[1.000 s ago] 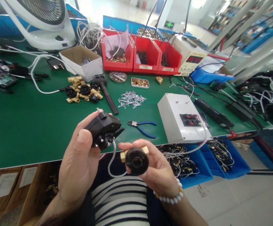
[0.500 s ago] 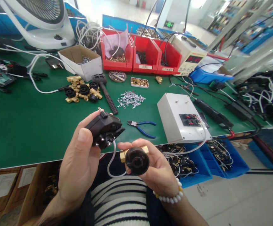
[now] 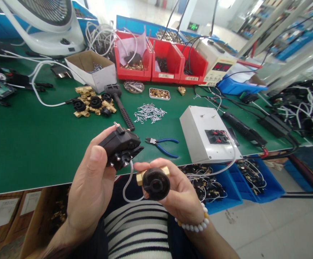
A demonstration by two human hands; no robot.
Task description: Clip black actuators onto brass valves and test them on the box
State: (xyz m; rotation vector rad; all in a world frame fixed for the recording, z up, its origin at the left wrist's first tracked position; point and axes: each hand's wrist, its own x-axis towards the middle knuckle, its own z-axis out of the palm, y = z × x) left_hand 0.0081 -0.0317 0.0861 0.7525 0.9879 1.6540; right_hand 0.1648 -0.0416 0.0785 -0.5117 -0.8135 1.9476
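Note:
My left hand is closed round a black plastic housing, with metal pins on top and small screws or posts on its underside. A white cable hangs from the housing and runs toward my right hand. That hand, with a bead bracelet at the wrist, grips a brass fitting with a round black cap facing up toward the camera. The housing and the fitting are apart. Beyond them on the green table lie blue-handled cutters and a pile of metal clips.
A black hammer lies beside a heap of brass fittings. Red bins, a white carton and a fan stand behind. A grey box sits at the right, above blue bins of parts.
The view has shifted very slightly. Both hands keep their hold on the housing and the fitting, with almost no movement.

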